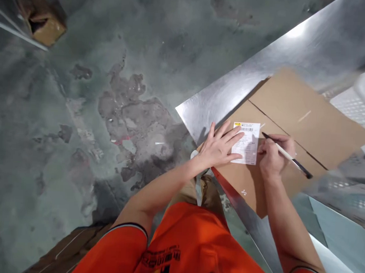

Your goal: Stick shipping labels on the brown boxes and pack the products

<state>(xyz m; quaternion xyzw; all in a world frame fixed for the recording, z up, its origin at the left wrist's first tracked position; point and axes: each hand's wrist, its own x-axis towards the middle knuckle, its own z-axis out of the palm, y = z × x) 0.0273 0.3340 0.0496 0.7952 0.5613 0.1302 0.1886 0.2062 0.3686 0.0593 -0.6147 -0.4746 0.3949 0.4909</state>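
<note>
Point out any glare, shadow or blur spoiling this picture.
Head view: white glare on the metal table; head view: shadow beside the right hand, darkening the cardboard and lower part of the label; head view: smearing around the white perforated crate; head view: label's fine print illegible.

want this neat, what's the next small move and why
Perhaps smooth the white printed paper label on the brown cardboard: the left hand crosses its left edge; the right hand, holding a black-and-white pen, is beside its right.
</note>
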